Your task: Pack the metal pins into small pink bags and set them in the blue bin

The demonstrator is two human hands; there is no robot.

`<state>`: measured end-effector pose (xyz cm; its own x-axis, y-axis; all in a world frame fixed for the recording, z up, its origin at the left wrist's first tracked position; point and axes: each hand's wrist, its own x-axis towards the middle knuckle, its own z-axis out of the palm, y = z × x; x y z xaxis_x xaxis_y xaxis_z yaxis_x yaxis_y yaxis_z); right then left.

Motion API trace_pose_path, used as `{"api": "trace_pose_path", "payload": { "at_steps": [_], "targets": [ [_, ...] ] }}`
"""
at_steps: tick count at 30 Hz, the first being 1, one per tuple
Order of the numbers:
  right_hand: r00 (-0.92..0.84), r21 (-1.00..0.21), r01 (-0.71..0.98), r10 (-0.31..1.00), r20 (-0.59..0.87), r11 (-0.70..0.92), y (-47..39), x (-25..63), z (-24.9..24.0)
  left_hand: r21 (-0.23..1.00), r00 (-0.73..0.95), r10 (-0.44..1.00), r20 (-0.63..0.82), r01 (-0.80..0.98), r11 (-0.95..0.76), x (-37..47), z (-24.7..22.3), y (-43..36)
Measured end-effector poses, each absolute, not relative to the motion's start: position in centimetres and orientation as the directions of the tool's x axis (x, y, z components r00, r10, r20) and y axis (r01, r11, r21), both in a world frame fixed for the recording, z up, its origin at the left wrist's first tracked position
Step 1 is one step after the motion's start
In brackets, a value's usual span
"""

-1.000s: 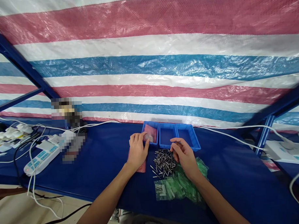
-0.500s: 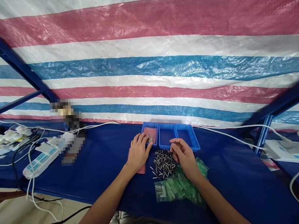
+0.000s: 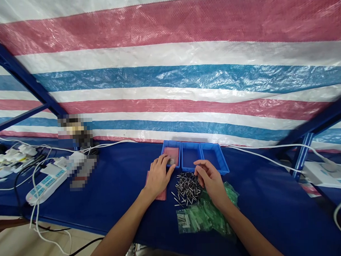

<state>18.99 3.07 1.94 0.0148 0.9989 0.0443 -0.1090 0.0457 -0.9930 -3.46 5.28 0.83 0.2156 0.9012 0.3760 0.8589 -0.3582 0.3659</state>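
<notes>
My left hand (image 3: 157, 177) reaches to the near edge of the left blue tray (image 3: 162, 146), fingers stretched out and thumb apart. Inside that tray lies a pink sheet or bag (image 3: 173, 151), with a small greyish clear thing (image 3: 171, 161) by my fingertips. More pink bags (image 3: 161, 196) lie partly under the hand. My right hand (image 3: 210, 179) is curled, thumb against the fingers, at the right edge of a pile of short black-and-silver metal pins (image 3: 188, 188). Whatever it pinches is hidden. Green-tinted clear plastic bags (image 3: 201, 215) lie beneath my right wrist.
Two more blue compartments, a middle tray (image 3: 191, 167) and a right tray (image 3: 221, 156), stand beside the left one. A white power strip (image 3: 46, 183) with cables lies on the blue table (image 3: 111, 190) at left. A striped plastic sheet (image 3: 168, 55) hangs behind.
Both hands stay almost in place, my right fingers still curled by the pins. The whole view has shifted very slightly.
</notes>
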Motion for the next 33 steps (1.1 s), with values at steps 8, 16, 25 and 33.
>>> {"api": "trace_pose_path", "payload": {
  "at_steps": [8,16,25,33],
  "targets": [
    [0.101,-0.998,0.009,0.992,0.070,0.069,2.8,19.0,1.6,0.365,0.260,0.883,0.391,0.837,-0.407,-3.6,0.8,5.2],
    [0.227,-0.999,0.014,0.973,-0.031,-0.035,3.0,19.5,1.6,0.388,0.252,0.886,0.389,0.827,-0.406,-3.6,0.7,5.2],
    [0.192,-0.999,-0.006,0.980,-0.049,-0.049,3.5,20.0,0.9,0.381,0.259,0.886,0.383,0.830,-0.408,-3.7,0.8,5.2],
    [0.099,-0.988,0.148,0.993,0.065,0.050,3.5,20.6,0.6,0.361,0.254,0.889,0.381,0.845,-0.396,-3.6,0.8,5.3]
  ]
}}
